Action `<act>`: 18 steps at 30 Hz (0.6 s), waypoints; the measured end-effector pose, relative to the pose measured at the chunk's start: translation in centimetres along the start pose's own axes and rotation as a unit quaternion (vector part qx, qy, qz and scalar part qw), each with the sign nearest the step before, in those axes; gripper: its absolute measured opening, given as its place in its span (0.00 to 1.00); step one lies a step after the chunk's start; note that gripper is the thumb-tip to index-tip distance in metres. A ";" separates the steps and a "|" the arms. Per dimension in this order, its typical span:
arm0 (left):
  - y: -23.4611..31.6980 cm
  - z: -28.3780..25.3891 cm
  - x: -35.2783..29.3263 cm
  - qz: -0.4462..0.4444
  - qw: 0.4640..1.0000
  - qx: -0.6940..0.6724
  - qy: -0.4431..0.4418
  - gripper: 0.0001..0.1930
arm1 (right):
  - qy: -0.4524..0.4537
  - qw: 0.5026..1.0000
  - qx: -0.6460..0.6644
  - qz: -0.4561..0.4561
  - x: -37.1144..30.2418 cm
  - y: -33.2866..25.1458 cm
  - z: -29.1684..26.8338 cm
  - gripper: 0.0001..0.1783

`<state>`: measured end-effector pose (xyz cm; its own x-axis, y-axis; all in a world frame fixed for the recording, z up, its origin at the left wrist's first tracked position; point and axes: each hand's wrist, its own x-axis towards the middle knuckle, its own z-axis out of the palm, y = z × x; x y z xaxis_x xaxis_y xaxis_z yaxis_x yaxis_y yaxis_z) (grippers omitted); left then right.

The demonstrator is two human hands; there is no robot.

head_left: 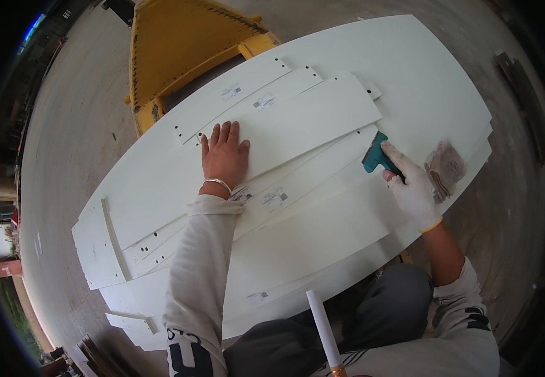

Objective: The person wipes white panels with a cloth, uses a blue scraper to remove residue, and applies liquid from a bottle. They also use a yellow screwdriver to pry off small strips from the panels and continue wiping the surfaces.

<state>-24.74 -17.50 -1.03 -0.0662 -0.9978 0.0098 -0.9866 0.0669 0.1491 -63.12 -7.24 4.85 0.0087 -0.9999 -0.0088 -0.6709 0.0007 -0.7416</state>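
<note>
My bare left hand (225, 156), with a silver bangle at the wrist, lies flat with fingers stretched out on a long white panel (322, 119). My right hand (415, 193) wears a white knit glove with a yellow cuff edge. It is closed round a teal scraper (376, 151), whose blade end is close to the right part of the panels. To the right of that hand, a crumpled brownish rag (446, 164) rests on the large white sheet (410, 63). Paper labels (265, 102) and small dark holes mark several of the narrower panels.
Behind the sheets stands a yellow steel frame (190, 47) with worn paint. A short white strip (115, 242) lies across the panels' left end. Dark metal bars (523, 103) are on the floor at right. A white tube like a cigarette (324, 327) shows close at the bottom.
</note>
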 end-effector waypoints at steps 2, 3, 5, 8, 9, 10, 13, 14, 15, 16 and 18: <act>0.1 0.7 0.0 -0.008 1.000 -0.002 -0.015 0.29 | 0.048 0.997 -0.038 0.043 -2.0 2.7 -2.3 0.35; 0.6 0.3 0.0 -0.011 1.000 0.003 -0.022 0.29 | 0.111 0.988 -0.103 0.004 -3.3 5.6 -3.5 0.37; 0.4 -0.1 -0.1 -0.025 0.999 0.027 -0.014 0.29 | 0.194 0.973 -0.086 0.089 -6.0 9.0 -5.7 0.38; -0.5 -0.8 -0.5 -0.056 0.998 0.025 0.001 0.29 | 0.280 0.922 -0.084 0.253 -9.6 13.0 -7.8 0.38; -0.8 -0.4 -1.1 -0.038 0.998 0.024 0.036 0.29 | 0.300 0.896 -0.086 0.317 -11.4 14.5 -8.0 0.39; -0.6 0.0 -1.3 -0.027 0.998 0.026 0.045 0.29 | 0.302 0.879 -0.094 0.357 -13.7 17.1 -8.6 0.39; -0.2 1.1 -2.8 0.003 0.996 0.049 0.075 0.28 | 0.298 0.827 -0.087 0.469 -19.8 22.6 -7.8 0.41; -0.6 0.9 -3.7 0.008 0.996 0.054 0.076 0.28 | 0.291 0.812 -0.069 0.501 -21.0 22.8 -7.2 0.41; -0.6 0.9 -4.6 0.016 0.996 0.055 0.075 0.28 | 0.287 0.793 -0.053 0.534 -22.4 23.1 -6.9 0.42; -0.3 1.1 -5.5 0.027 0.996 0.052 0.073 0.29 | 0.290 0.784 -0.072 0.545 -24.1 24.3 -6.6 0.42; -0.3 1.6 -7.2 0.035 0.996 0.018 0.077 0.29 | 0.296 0.763 -0.108 0.565 -27.1 27.4 -5.2 0.44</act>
<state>-24.20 -10.36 -2.68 -0.1139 -0.9788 0.1704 -0.9852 0.1334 0.1075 -85.52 19.80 -11.73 -0.9586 -0.1939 -0.2085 -0.1100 0.9277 -0.3567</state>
